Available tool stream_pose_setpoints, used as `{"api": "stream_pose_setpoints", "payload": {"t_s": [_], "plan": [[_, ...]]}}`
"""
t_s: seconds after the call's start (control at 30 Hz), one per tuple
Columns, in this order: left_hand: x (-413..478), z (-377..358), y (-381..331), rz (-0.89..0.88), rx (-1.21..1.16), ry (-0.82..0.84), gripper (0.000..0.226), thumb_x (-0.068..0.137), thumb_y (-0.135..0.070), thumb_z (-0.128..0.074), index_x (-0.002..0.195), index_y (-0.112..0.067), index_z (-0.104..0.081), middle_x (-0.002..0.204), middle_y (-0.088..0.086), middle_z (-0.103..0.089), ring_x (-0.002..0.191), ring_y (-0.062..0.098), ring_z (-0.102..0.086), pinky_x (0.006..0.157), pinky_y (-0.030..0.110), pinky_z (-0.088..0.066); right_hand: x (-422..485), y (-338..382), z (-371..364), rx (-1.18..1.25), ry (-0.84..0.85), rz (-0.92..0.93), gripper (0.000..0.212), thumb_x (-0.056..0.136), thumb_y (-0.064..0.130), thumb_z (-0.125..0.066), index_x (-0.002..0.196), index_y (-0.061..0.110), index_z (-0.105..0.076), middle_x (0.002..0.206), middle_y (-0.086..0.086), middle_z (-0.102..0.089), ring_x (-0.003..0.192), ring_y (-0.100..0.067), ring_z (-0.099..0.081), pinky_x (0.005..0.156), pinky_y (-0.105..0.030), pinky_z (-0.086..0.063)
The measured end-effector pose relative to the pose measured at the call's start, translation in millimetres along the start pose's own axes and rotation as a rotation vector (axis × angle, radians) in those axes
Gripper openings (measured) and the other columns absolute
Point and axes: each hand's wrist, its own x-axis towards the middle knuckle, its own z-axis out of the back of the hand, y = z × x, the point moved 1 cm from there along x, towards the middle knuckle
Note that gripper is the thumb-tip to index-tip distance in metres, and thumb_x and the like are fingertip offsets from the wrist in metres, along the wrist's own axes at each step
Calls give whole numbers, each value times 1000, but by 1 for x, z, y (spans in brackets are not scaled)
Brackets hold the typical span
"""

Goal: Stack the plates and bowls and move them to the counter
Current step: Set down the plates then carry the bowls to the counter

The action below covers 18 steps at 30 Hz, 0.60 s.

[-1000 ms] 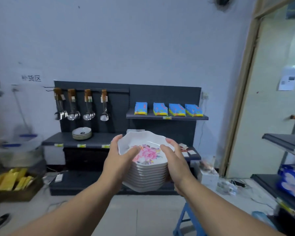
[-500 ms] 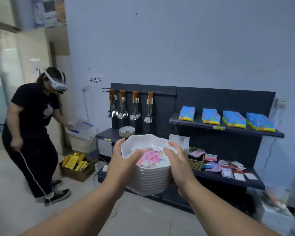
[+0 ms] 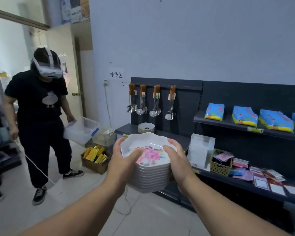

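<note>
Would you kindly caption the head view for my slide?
Left hand and right hand grip a stack of floral bowls before dark shelves; a headset-wearing person stands nearby.

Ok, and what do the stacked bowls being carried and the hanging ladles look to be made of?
Stacked bowls: glossy white with a printed pink flower, thin scalloped rims; probably melamine or plastic, though glazed ceramic cannot be ruled out. Hanging ladles: polished metal, likely stainless steel, from the mirror-bright scoops; brown handle tops look wooden.

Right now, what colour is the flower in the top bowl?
Pink, on the white top bowl, best seen in the head view.
</note>
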Motion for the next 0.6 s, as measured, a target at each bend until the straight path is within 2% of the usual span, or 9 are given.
{"api": "stream_pose_setpoints", "payload": {"t_s": [0.2,0.33,0.47,0.6], "plan": [[76,43,7,-10,7,41,69,77,-40,-71,133,-48,-31,118,-6,-50,105,22,-57,90,48,-51,54,5,-62,-2,-26,19,34,76,57,-54,109,60,-51,112,4,-65,103,-21,-64,94,-49,-52],[132,73,12,-8,10,66,71,77,-40,-72,133,-49,-29,118,-4,-48,104,25,-58,87,50,-53,90,7,-105,21,-47,20,32,85,51,-54,117,56,-49,113,3,-65,102,-20,-64,91,-46,-54],[179,92,21,3,-23,102,73,70,-43,-75,129,-51,-33,112,-11,-51,103,26,-60,88,51,-53,123,5,-135,23,-80,17,44,77,55,-54,120,54,-49,112,4,-66,102,-18,-64,92,-46,-53],[213,98,34,6,-17,110,69,77,-36,-72,132,-48,-32,105,-19,-49,102,23,-58,89,49,-52,157,-4,-152,20,-94,-10,33,87,49,-54,120,53,-50,111,4,-66,101,-19,-65,92,-47,-54]]}}
